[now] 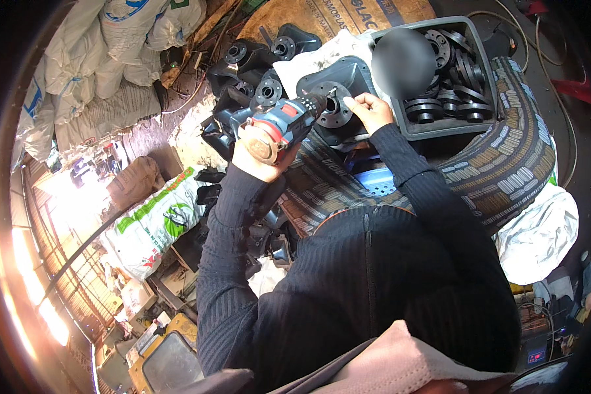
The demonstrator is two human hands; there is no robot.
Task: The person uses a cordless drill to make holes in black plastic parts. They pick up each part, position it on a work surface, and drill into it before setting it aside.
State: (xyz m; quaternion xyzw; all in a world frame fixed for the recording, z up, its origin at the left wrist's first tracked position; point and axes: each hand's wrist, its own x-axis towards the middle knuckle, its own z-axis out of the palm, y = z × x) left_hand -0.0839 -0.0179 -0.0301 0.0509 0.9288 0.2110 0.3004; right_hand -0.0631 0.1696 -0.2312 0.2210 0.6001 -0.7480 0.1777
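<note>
My left hand (261, 165) is wrapped round a blue, black and red cordless drill (284, 122). Its chuck points right, at a grey round flange (335, 117) with small holes about its rim. That flange sits on a black moulded part (340, 73) with a wide flared body, in front of me. Close by the flange's right edge is my right hand (373, 113), thumb and forefinger pinched together; whatever they hold is too small to make out. Several similar black parts with flanges (268, 92) stand to the left of the drill.
A grey crate (433, 134) of dark flanged rings (463, 72) stands at the right, partly covered by a blurred patch. Patterned cloth (505, 151) curves round my right side. White sacks (121, 46) are piled at the far left. A blue plastic basket (377, 182) shows below the work.
</note>
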